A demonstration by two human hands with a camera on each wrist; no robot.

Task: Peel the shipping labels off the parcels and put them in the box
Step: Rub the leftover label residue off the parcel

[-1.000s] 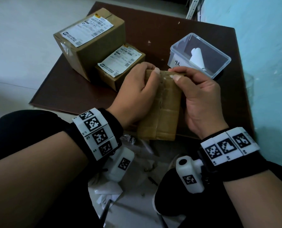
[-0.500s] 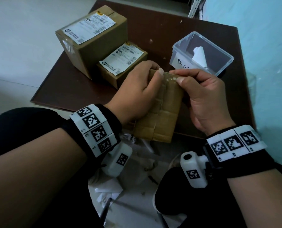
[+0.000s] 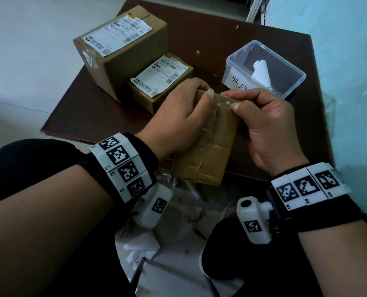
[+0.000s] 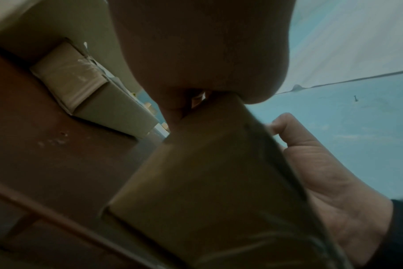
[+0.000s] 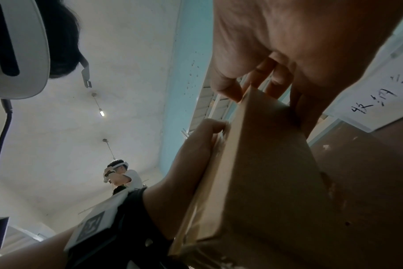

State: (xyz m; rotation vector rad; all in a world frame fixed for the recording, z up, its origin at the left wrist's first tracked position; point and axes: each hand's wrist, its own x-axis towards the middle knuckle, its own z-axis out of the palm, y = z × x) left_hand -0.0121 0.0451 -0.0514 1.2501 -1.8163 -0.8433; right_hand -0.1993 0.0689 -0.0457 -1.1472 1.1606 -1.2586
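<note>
Midway, both hands work a held parcel's far end.

Left hand [image 3: 178, 123] grips the small parcel [image 3: 212, 146], long axis near to far; right hand [image 3: 270, 129] fingers [image 3: 235, 106] pinch tape residue at its far edge, just near the clear box [image 3: 293, 86] on the surface [image 3: 210, 33].

Clear box [image 3: 238, 81] — handwritten "收纳".

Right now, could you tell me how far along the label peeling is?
Done: one rolled white label already lies in the clear plastic box. In hand: the left hand grips a bare parcel while the right hand pinches at scraps on its top edge. Left: the large parcel and small parcel on the table still carry labels.
</note>
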